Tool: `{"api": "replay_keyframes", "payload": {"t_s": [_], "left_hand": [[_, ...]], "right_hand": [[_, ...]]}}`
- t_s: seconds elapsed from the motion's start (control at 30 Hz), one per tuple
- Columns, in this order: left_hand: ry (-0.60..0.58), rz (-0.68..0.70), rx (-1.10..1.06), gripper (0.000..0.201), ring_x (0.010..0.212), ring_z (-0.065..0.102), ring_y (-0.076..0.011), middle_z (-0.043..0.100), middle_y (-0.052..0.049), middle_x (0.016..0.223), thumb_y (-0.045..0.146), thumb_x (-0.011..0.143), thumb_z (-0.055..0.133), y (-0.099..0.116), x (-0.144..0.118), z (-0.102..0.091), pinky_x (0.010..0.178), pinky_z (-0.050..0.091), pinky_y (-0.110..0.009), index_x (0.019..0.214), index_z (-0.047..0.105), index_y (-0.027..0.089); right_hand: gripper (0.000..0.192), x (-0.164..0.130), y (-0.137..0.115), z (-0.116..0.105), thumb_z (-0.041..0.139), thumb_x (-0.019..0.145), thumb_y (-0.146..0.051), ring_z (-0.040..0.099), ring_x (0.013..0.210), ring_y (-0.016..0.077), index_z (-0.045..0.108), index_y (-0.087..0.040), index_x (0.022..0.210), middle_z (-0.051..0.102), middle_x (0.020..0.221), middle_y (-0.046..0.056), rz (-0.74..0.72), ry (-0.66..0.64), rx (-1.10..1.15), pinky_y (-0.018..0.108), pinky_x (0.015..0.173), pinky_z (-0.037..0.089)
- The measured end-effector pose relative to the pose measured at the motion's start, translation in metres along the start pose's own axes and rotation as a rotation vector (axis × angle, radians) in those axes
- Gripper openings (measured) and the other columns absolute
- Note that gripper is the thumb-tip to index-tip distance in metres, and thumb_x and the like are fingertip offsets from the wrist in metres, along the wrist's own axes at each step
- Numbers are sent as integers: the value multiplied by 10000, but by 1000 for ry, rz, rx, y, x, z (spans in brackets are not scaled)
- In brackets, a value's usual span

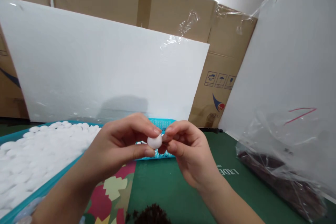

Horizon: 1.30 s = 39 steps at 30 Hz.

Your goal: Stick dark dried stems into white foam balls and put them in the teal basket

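A small white ball [154,141] is pinched between the thumb and index finger of my left hand [123,140]. Close against the ball's right side, my right hand [190,150] has its thumb and fingertips pressed together. What those fingertips hold, if anything, is too small and hidden to make out. Just beyond both hands stands a blue perforated basket [161,123], partly covered by them. On the left, a blue tray [56,176] is filled with many white balls [49,147] of similar look.
Dark brown fluffy material [152,215] lies at the near edge of the green tabletop [157,178]. A clear plastic bag [283,168] with dark brown contents rests at right. A patterned sheet [115,185] lies beside the tray. Behind stand a white panel [110,63] and cardboard [173,7].
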<state>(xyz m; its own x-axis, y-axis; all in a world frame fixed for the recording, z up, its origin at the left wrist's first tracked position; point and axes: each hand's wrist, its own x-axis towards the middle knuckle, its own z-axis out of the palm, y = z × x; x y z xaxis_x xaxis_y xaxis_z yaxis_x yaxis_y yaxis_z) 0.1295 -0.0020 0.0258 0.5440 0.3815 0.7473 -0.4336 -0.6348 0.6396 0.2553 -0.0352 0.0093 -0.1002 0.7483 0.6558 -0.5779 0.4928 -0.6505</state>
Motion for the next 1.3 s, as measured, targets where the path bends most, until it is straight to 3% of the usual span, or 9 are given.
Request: {"api": "replay_keyframes", "payload": {"t_s": [0.4,0.87,1.13,1.3], "left_hand": [[98,-86,45,147,457,458,-43,507,44,537,138,560,579,-5,0,1,383,368,-98,649,608,251],[23,-187,175,93,433,453,-14,521,81,452,193,617,520,-8,2,0,403,370,-61,570,592,229],[6,-227,142,94,399,447,-18,504,78,405,200,605,527,-10,3,1,380,374,-69,535,588,216],[43,-244,5,132,406,458,-25,528,69,453,90,547,551,-11,4,3,370,385,-72,538,607,208]], "right_hand": [[296,1,0,-7,527,537,61,534,522,32,591,-222,595,582,559,-81,-66,-51,-71,80,501,451],[270,1,-8,-12,517,583,78,528,558,31,571,-173,666,534,621,-55,-347,-167,-534,66,544,454],[207,-2,-11,-13,502,619,41,519,569,62,513,-166,616,522,597,-38,-509,-185,-799,114,510,455],[201,-1,-12,-13,476,632,53,502,561,54,478,-147,612,516,588,-13,-602,-222,-917,96,522,438]]}}
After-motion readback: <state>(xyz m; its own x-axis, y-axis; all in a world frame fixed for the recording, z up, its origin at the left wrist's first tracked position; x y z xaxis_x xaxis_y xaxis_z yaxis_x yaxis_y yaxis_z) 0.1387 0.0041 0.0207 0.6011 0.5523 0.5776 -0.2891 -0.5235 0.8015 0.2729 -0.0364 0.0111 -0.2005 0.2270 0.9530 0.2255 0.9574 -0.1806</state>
